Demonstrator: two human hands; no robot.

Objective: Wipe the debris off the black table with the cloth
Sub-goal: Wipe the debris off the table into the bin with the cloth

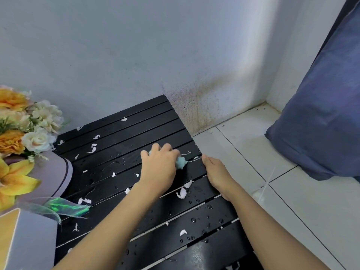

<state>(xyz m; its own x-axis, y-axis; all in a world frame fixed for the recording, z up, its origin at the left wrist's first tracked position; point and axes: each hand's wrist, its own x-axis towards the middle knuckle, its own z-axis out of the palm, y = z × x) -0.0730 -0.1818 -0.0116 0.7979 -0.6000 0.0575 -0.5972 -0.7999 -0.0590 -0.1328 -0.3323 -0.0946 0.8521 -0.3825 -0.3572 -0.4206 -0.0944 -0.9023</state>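
Cloth (181, 163): small, pale teal, bunched up. It lies on the table (136, 129) toward its far right part, and most of it is hidden under the left hand (158, 166); a tuft shows at the hand's right side.

Left hand: knuckles up, fingers curled over the cloth, gripping it against the slats.

Right hand (217, 175): laid along the table's right edge with the thumb on top, just right of the cloth. Its fingers are hidden below the edge, so whether it grasps the edge cannot be told.

Table: black, slatted, set against the wall (116, 55).

Debris (93, 148): white scraps scattered over the slats, most of them left of and nearer than the left hand.

Droplets (193, 220): water beads, thickest on the near right slats.

Thread (187, 152): thin and pale, just beyond the cloth.

Flowers (29, 133): an orange, cream and yellow bunch at the far left, standing in a mauve box (52, 178). A green ribbon (66, 206) trails from it onto the table.

Floor (292, 201): white tiles, to the right.

Pillow (321, 114): blue, at the far right, standing on the floor.
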